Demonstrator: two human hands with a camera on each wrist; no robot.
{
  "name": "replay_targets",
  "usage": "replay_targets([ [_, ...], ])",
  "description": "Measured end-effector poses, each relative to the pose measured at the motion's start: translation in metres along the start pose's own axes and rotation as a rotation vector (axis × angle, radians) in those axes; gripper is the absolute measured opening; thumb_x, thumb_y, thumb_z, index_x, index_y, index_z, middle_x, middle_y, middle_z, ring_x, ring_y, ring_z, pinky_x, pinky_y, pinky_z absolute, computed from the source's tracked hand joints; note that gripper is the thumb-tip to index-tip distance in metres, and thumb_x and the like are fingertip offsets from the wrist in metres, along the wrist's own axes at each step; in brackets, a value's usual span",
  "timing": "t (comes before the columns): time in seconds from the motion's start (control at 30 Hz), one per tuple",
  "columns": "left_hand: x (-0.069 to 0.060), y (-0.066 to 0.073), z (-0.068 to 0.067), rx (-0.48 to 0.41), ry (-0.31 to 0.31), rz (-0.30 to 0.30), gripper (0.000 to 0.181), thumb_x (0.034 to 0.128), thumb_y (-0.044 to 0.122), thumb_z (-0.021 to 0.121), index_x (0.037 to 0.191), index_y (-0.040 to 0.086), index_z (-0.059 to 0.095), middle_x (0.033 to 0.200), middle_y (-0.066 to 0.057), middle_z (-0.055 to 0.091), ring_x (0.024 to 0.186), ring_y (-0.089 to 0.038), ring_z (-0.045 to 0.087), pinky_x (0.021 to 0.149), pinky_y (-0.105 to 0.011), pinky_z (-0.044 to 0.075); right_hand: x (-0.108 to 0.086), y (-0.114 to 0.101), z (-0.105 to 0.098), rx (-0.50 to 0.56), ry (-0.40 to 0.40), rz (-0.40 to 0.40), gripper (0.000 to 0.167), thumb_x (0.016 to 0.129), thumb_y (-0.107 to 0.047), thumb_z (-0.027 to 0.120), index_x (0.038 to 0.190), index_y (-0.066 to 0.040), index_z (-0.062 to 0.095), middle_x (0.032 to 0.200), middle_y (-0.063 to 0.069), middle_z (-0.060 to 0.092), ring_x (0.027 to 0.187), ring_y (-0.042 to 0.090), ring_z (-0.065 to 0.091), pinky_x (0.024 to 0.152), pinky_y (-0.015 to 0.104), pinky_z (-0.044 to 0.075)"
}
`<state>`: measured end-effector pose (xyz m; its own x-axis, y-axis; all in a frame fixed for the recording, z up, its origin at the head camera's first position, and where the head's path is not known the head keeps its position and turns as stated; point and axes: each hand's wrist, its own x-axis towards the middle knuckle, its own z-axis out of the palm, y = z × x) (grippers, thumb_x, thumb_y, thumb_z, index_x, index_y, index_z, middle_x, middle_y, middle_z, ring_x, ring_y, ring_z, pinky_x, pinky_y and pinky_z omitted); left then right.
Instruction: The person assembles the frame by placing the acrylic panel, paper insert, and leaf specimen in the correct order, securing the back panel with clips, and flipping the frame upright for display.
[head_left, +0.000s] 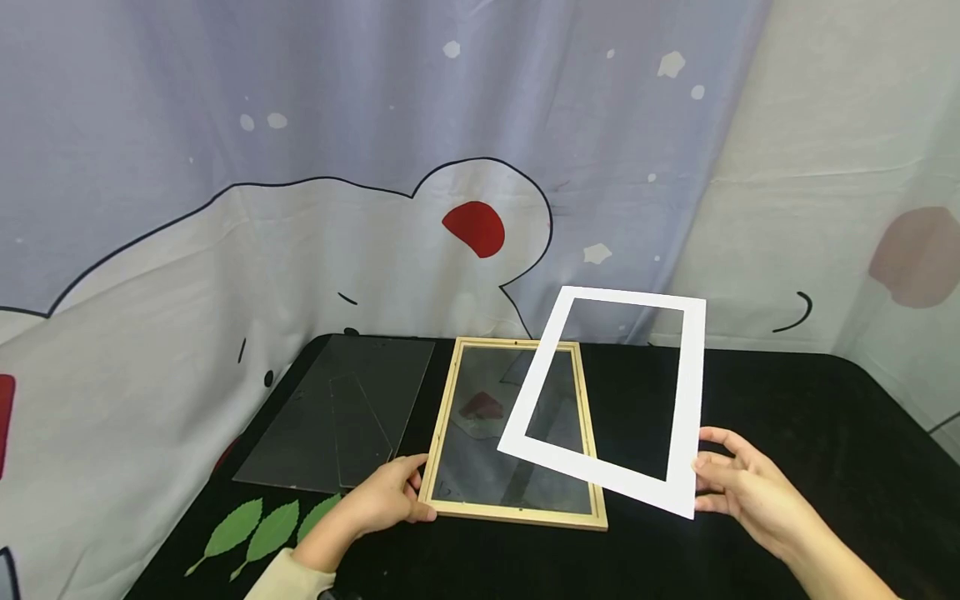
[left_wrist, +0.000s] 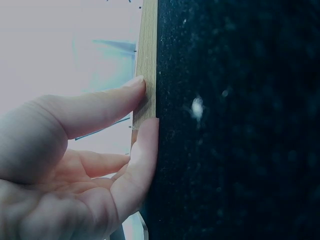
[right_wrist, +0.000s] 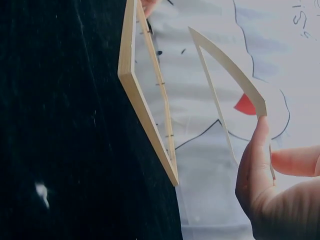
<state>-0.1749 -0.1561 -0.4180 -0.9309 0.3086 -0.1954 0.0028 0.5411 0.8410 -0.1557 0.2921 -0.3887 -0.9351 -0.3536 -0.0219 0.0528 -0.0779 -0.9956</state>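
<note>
A light wooden frame [head_left: 596, 510] with a clear pane inside lies on the black table. My left hand [head_left: 386, 497] grips its lower left corner; in the left wrist view the thumb and a finger of that hand [left_wrist: 95, 165] touch the wooden edge [left_wrist: 146, 60]. A white rectangular mat [head_left: 686, 400] with an open centre is held up at a tilt by my right hand [head_left: 750, 492], pinched at its right edge. Its lower left part overlaps the frame in the head view. The right wrist view shows the hand [right_wrist: 285, 185] on the mat [right_wrist: 235, 65], apart from the frame [right_wrist: 145, 115].
A dark flat sheet [head_left: 300, 433] lies left of the frame. Several green leaves [head_left: 273, 531] lie in front of it, one partly hidden by my left arm. The black table [head_left: 795, 417] extends to the right, with a patterned curtain [head_left: 337, 258] behind it.
</note>
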Motion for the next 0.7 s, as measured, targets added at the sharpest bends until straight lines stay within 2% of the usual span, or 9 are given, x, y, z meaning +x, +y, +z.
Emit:
replay_targets([
  [0.4, 0.001, -0.001, 0.001, 0.014, 0.010, 0.003, 0.082, 0.0653, -0.009, 0.081, 0.135, -0.017, 0.039, 0.084, -0.012, 0.048, 0.065, -0.017, 0.055, 0.055, -0.030, 0.049, 0.008, -0.002, 0.015, -0.066, -0.076, 0.004, 0.032, 0.099, -0.001, 0.043, 0.126, -0.016, 0.033, 0.101, -0.001, 0.067, 0.085, 0.017, 0.066, 0.071, 0.033, 0.057],
  [0.7, 0.000, 0.001, 0.002, 0.013, 0.012, 0.002, 0.082, 0.0652, -0.009, 0.081, 0.135, -0.018, 0.038, 0.083, -0.012, 0.048, 0.065, -0.017, 0.054, 0.054, -0.030, 0.048, 0.024, -0.001, 0.030, -0.176, -0.036, 0.069, 0.048, 0.098, -0.007, 0.050, 0.134, 0.004, 0.021, 0.097, 0.001, 0.065, 0.082, 0.019, 0.064, 0.071, 0.036, 0.056],
])
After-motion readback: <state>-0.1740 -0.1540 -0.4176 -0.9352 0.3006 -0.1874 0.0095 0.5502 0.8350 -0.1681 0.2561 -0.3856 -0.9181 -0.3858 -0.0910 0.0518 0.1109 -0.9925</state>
